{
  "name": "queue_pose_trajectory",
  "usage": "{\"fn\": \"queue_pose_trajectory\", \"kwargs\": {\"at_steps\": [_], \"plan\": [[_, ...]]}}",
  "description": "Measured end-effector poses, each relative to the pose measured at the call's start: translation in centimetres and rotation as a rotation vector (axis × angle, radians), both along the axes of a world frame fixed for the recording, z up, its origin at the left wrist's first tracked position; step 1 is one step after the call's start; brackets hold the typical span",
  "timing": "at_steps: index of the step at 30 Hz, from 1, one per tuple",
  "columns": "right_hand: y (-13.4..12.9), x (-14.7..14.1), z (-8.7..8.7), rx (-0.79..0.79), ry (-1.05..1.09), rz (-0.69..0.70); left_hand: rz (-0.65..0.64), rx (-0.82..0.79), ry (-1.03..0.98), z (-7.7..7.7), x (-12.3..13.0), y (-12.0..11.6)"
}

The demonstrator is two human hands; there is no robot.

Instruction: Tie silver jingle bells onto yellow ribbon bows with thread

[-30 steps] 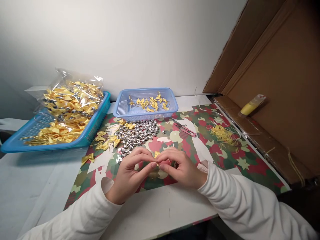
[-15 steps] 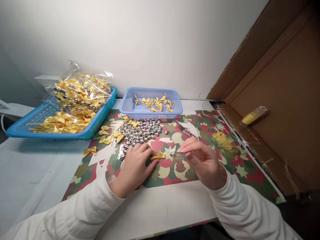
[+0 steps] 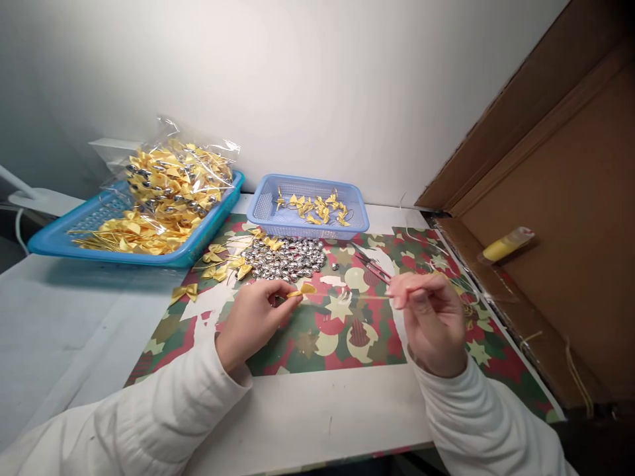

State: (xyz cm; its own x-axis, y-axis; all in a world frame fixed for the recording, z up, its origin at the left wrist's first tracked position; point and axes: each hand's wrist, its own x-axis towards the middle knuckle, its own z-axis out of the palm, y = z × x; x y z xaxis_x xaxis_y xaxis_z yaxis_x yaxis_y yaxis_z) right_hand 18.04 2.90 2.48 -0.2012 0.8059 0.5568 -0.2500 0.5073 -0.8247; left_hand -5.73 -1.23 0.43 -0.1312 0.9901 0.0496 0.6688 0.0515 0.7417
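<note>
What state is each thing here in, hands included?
Left hand: pinching a yellow bow.
Right hand: fingertips closed on a thin strand running toward the bow.
Silver beads: loosely heaped, one apart.
Snips: lying down, partly hidden.
Small basket: upright, holding bows.
Large basket: loaded with bows and a bag.
Clear bag: bulging with bows and silver pieces.

White table (image 3: 307, 423) across the lower frame, partly covered by a red, green and cream patterned sheet (image 3: 307, 344). On the sheet, at center, lies a heap of shiny silver beads (image 3: 288, 259), with loose yellow bows (image 3: 215, 271) just left of it and pink-handled snips (image 3: 373, 266) to its right. A pale blue basket (image 3: 307, 231) sits behind the heap; a larger bright blue basket (image 3: 119, 256) stands at upper left.
</note>
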Motion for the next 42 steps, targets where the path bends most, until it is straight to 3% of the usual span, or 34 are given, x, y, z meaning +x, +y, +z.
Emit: {"fn": "queue_pose_trajectory", "kwargs": {"at_steps": [11,16,20,25,29,30,35,42], "plan": [[-0.7,0.0,-0.7,-0.081,-0.038,0.056,-0.062,-0.036,-0.204,0.3,0.2,-0.2],[0.1,0.1,-0.6,-0.144,0.069,-0.031,-0.093,-0.115,-0.355,0.9,0.0,-0.2],[0.2,0.0,-0.6,-0.223,0.099,-0.150,-0.100,-0.075,-0.374,1.2,-0.1,-0.2],[0.2,0.2,-0.5,-0.219,-0.094,0.229,0.020,-0.005,-0.252,1.0,-0.5,-0.3],[1.7,0.4,-0.4,-0.314,0.091,-0.089,0.065,0.047,-0.111,0.5,-0.7,-0.2],[1.8,0.4,-0.5,-0.346,0.079,-0.106,0.058,0.059,-0.087,0.4,-0.7,-0.2],[0.6,0.1,-0.6,-0.313,-0.097,0.235,0.055,0.071,-0.098,0.4,-0.7,-0.2],[-0.4,0.1,-0.5,-0.292,-0.040,0.310,0.022,0.073,-0.134,0.7,-0.4,-0.3]]}}
